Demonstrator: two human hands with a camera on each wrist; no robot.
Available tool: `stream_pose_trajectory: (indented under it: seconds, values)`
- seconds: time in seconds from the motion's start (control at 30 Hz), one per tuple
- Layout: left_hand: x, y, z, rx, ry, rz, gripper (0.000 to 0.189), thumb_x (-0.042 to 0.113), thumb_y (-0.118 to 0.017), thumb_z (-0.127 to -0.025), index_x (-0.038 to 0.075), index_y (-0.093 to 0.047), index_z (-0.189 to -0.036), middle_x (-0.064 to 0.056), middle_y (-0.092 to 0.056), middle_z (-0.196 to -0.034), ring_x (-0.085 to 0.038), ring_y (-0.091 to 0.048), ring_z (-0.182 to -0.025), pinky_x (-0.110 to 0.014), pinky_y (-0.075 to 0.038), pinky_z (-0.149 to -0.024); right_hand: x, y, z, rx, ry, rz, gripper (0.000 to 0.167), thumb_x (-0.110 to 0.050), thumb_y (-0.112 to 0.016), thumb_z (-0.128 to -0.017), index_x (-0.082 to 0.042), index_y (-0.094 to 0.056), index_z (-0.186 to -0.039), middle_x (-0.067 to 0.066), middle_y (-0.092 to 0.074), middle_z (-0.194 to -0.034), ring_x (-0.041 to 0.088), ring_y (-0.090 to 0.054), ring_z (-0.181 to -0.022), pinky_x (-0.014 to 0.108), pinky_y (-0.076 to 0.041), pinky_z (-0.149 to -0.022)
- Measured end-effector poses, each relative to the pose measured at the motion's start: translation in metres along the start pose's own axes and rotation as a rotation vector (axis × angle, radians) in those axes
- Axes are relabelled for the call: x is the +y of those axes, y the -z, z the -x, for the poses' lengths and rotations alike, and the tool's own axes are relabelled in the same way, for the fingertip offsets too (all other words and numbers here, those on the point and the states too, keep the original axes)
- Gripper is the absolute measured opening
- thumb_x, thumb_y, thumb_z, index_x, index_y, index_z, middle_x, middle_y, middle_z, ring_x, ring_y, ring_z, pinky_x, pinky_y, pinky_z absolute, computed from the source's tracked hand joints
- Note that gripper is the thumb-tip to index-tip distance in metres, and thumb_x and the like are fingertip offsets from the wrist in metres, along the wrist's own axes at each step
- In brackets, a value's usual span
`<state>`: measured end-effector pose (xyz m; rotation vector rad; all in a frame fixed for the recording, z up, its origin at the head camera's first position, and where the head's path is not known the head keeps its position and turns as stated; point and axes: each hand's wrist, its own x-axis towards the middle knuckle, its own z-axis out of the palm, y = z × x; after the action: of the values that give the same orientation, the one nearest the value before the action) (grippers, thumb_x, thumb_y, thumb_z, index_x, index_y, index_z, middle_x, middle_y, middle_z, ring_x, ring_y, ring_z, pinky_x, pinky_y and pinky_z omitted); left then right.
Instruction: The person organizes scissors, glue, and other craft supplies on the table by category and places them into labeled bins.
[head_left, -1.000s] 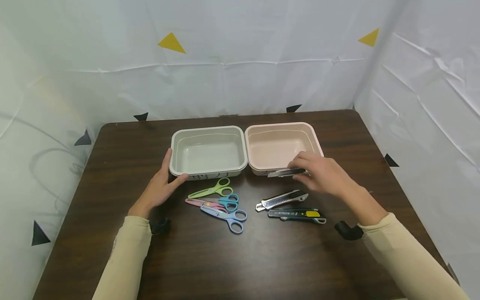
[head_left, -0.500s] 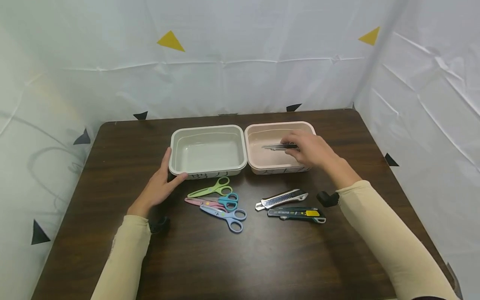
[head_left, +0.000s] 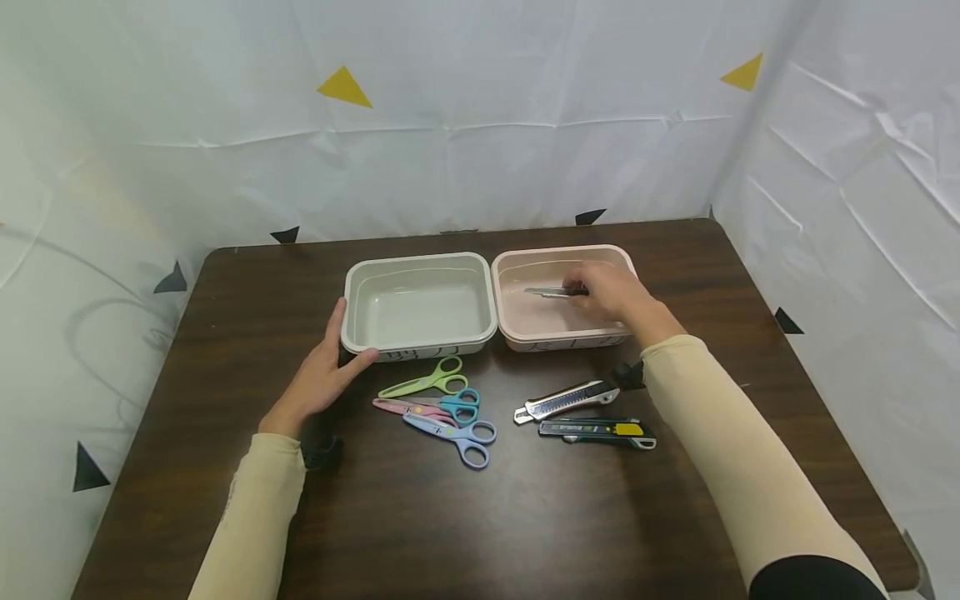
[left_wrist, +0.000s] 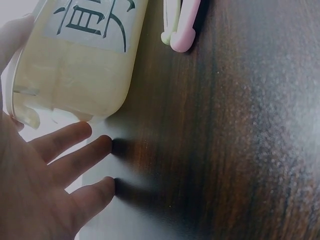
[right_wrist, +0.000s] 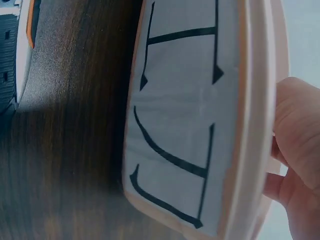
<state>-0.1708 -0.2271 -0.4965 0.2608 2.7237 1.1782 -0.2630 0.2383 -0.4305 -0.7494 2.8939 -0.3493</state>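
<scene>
My right hand (head_left: 604, 292) reaches down into the pink bin (head_left: 569, 337) and pinches a utility knife (head_left: 551, 292) with a dark handle, its thin end pointing left. The right wrist view shows my thumb behind the pink bin's rim (right_wrist: 260, 120); the knife is hidden there. My left hand (head_left: 318, 375) rests against the near left corner of the pale grey-green bin (head_left: 420, 345). In the left wrist view its fingers (left_wrist: 75, 165) are spread beside the bin's end, thumb at the rim.
A silver utility knife (head_left: 566, 402) and a black one with a yellow slider (head_left: 597, 430) lie before the pink bin. Several scissors, including a green pair (head_left: 423, 382) and a blue pair (head_left: 454, 435), lie before the grey-green bin on the dark wooden table (head_left: 525, 525).
My right hand has carried the utility knife from over the pink bin's front rim forward and down into the bin. The left hand stays at the grey-green bin's corner.
</scene>
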Motion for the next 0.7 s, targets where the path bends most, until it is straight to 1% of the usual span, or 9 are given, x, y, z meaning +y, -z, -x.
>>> stream_pose_trajectory:
  seconds: [0.13,0.2,0.3,0.37,0.43,0.53,0.7]
  values:
    - [-0.004,-0.001,-0.002,0.015,-0.002,0.001,0.096,0.059,-0.058,-0.092,0.041,0.013,-0.154,-0.005,-0.008,-0.164,-0.040,-0.024,-0.143,-0.069,-0.025,-0.105,0.004,-0.006,-0.003,-0.026,-0.028,0.007,0.010,-0.011,-0.072,-0.086,-0.008,-0.074,-0.096,0.004,-0.067,-0.087,0.022,-0.059,-0.079,0.042,-0.048,-0.076]
    - [-0.005,-0.001,-0.002,0.019,-0.001,0.000,0.096,0.060,-0.058,-0.091,0.043,0.013,-0.154,-0.005,-0.008,-0.164,-0.040,-0.025,-0.143,-0.069,-0.026,-0.104,0.005,-0.007,-0.003,-0.030,-0.049,0.014,0.009,-0.012,-0.072,-0.086,-0.009,-0.074,-0.095,0.003,-0.067,-0.087,0.022,-0.058,-0.079,0.042,-0.048,-0.077]
    - [-0.005,0.000,-0.001,0.012,0.004,-0.003,0.096,0.060,-0.058,-0.091,0.045,0.014,-0.153,-0.006,-0.008,-0.164,-0.041,-0.025,-0.143,-0.069,-0.026,-0.104,0.005,-0.010,-0.003,-0.048,-0.066,0.001,0.008,-0.009,-0.072,-0.085,-0.008,-0.074,-0.092,0.004,-0.067,-0.085,0.022,-0.057,-0.079,0.041,-0.048,-0.076]
    - [-0.004,0.000,0.000,0.002,0.008,-0.005,0.096,0.060,-0.057,-0.092,0.045,0.015,-0.152,-0.007,-0.008,-0.164,-0.042,-0.024,-0.143,-0.070,-0.025,-0.104,0.006,-0.012,-0.002,-0.062,-0.068,0.001,0.008,-0.007,-0.071,-0.083,-0.008,-0.074,-0.091,0.004,-0.067,-0.084,0.022,-0.056,-0.078,0.041,-0.047,-0.075]
    - [-0.003,0.000,0.001,-0.006,0.011,-0.006,0.096,0.060,-0.057,-0.092,0.044,0.016,-0.152,-0.008,-0.007,-0.164,-0.043,-0.023,-0.143,-0.070,-0.024,-0.104,0.007,-0.015,-0.002,-0.077,-0.066,0.004,0.009,-0.005,-0.070,-0.082,-0.006,-0.074,-0.091,0.004,-0.067,-0.083,0.022,-0.056,-0.077,0.041,-0.047,-0.075]
    - [-0.003,-0.002,0.001,-0.005,0.012,-0.005,0.097,0.060,-0.057,-0.092,0.042,0.015,-0.153,-0.007,-0.007,-0.164,-0.042,-0.023,-0.143,-0.070,-0.024,-0.105,0.008,-0.020,-0.001,-0.088,-0.074,0.038,0.010,-0.007,-0.072,-0.082,-0.006,-0.075,-0.092,0.003,-0.067,-0.082,0.022,-0.057,-0.077,0.040,-0.048,-0.077]
    - [-0.003,-0.003,-0.001,0.006,0.005,-0.003,0.096,0.060,-0.057,-0.092,0.044,0.014,-0.153,-0.007,-0.008,-0.164,-0.041,-0.023,-0.143,-0.070,-0.024,-0.105,0.009,-0.024,-0.001,-0.101,-0.123,0.062,0.012,-0.010,-0.073,-0.083,-0.007,-0.075,-0.094,0.003,-0.068,-0.083,0.022,-0.057,-0.078,0.041,-0.048,-0.080]
